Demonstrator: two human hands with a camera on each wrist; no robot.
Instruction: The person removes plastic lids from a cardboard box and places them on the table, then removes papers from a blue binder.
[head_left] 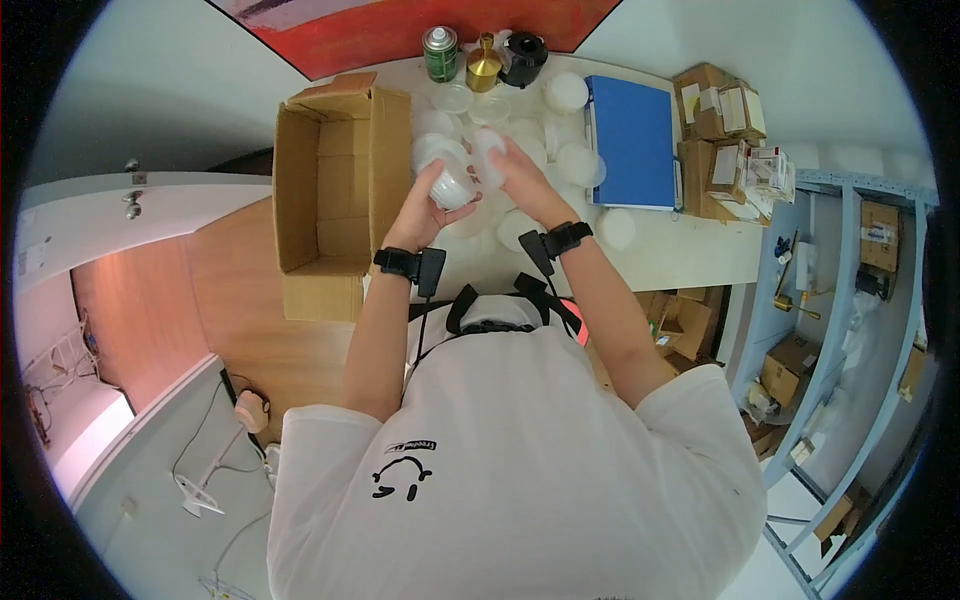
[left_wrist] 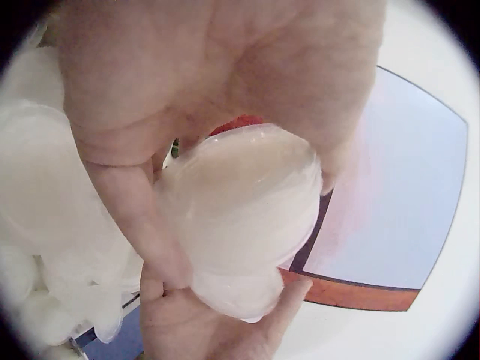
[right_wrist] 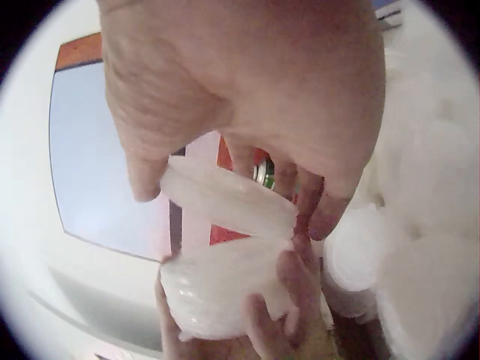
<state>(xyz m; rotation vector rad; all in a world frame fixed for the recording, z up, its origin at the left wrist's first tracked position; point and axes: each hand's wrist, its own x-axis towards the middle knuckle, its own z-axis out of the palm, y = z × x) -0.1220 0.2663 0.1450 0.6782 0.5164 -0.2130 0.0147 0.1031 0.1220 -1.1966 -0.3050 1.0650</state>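
Note:
Over the table, my left hand (head_left: 424, 208) grips a thick round stack of translucent white plastic pieces (head_left: 452, 184), shaped like shallow bowls or lids. Its layered side (right_wrist: 214, 296) shows in the right wrist view, with fingers curled round it. My right hand (head_left: 532, 186) holds another round translucent plastic piece (right_wrist: 225, 196) on edge between thumb and fingers. The two hands are close together, and the right-hand piece is right at the edge of the stack. Several similar round plastic pieces (head_left: 578, 164) lie on the table around and beyond both hands.
An open cardboard box (head_left: 340, 190) stands to the left. Along the back are a green spray can (head_left: 440, 56), a gold funnel-topped object (head_left: 484, 64) and a black round object (head_left: 523, 58). On the right lie a blue folder (head_left: 632, 142) and small cardboard boxes (head_left: 712, 150).

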